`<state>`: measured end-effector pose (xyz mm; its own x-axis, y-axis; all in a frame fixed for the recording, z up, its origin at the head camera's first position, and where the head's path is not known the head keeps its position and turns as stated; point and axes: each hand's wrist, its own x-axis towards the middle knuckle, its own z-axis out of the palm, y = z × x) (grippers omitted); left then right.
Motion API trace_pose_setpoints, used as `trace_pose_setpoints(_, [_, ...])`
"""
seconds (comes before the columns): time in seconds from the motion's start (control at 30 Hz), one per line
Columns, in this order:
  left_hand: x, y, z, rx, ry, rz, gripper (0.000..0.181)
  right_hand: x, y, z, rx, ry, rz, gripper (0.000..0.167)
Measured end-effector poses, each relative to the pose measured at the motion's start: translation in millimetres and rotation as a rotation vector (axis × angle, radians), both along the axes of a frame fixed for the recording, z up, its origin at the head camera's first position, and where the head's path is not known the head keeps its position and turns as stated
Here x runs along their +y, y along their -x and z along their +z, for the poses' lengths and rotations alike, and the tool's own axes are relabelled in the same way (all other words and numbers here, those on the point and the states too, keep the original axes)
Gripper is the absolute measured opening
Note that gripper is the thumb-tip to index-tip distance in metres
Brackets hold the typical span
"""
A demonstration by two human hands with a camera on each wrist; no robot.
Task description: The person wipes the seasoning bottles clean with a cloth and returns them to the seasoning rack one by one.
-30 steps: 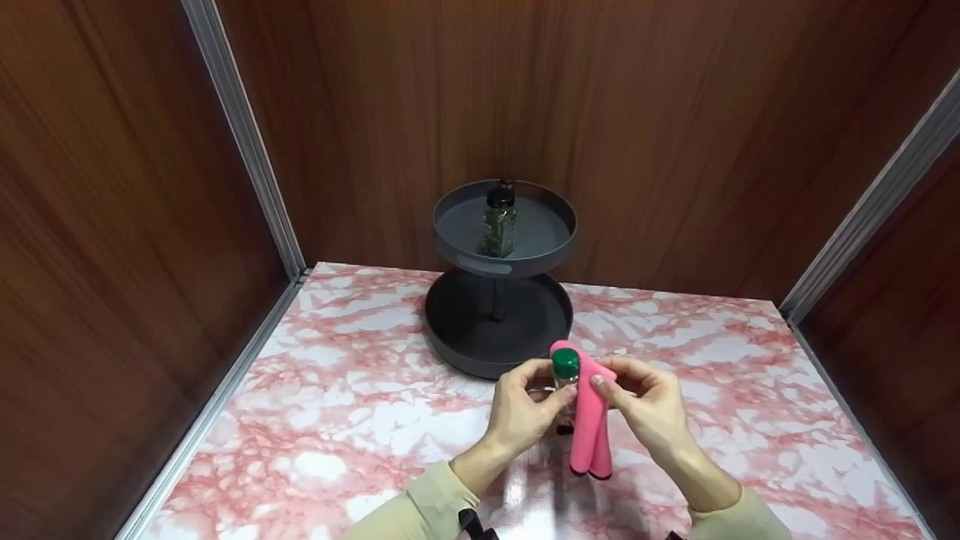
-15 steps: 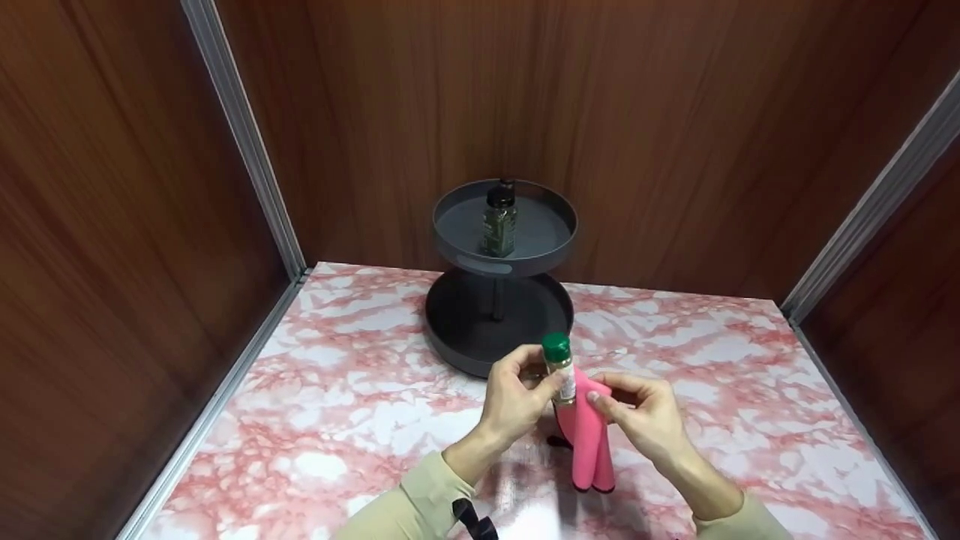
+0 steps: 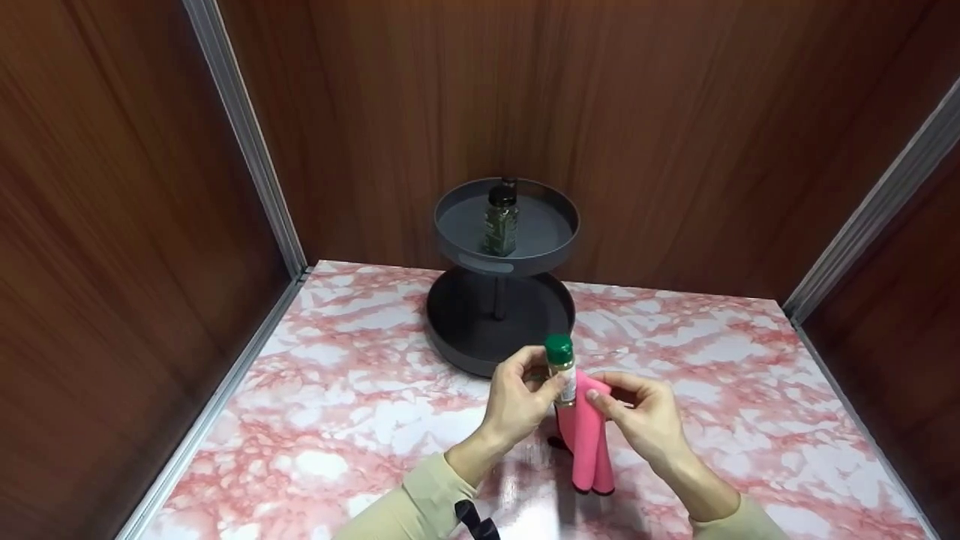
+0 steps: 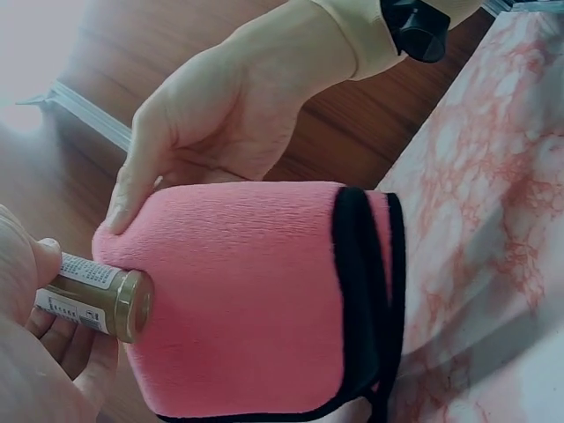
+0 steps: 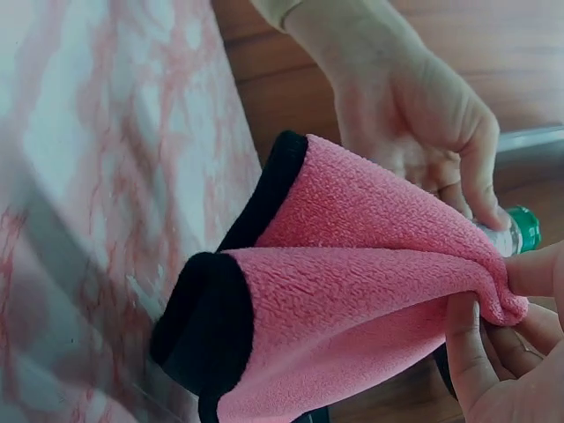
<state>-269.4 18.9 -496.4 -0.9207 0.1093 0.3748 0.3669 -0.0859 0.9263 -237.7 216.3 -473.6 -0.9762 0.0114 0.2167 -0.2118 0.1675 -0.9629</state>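
Upright above the table, a small glass spice jar with a green cap and white label is pinched between the thumb and fingers of my left hand. My right hand pinches the upper part of a pink fleece cloth with black edging, which hangs down in folds just right of the jar. In the left wrist view the base of the jar meets or overlaps the pink cloth. From the right wrist, the cloth hides most of the jar apart from its green cap and neck.
Behind the hands stands a dark two-tier round stand. Its upper tray bears a dark-capped spice jar, with another dark cap just behind. Wood panels enclose the pink-and-white marbled table at the back and sides.
Over the last second the cloth has dropped lower, away from around the capped end. The jar has shifted slightly up and left, uncovering its label. Little differs in the last half second.
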Motion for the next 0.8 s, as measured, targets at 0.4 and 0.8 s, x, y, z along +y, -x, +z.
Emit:
trace_pose_setpoints(0.4, [2.7, -5.0, -9.9, -0.019, 0.04, -0.103, 0.033, -0.1, -1.3, 17.4, 0.108, 0.078, -0.024, 0.024])
trace_pose_setpoints(0.8, [1.6, -3.1, -6.8, -0.031, 0.031, -0.101, 0.032, 1.9, 1.4, 15.9, 0.073, 0.026, -0.011, 0.02])
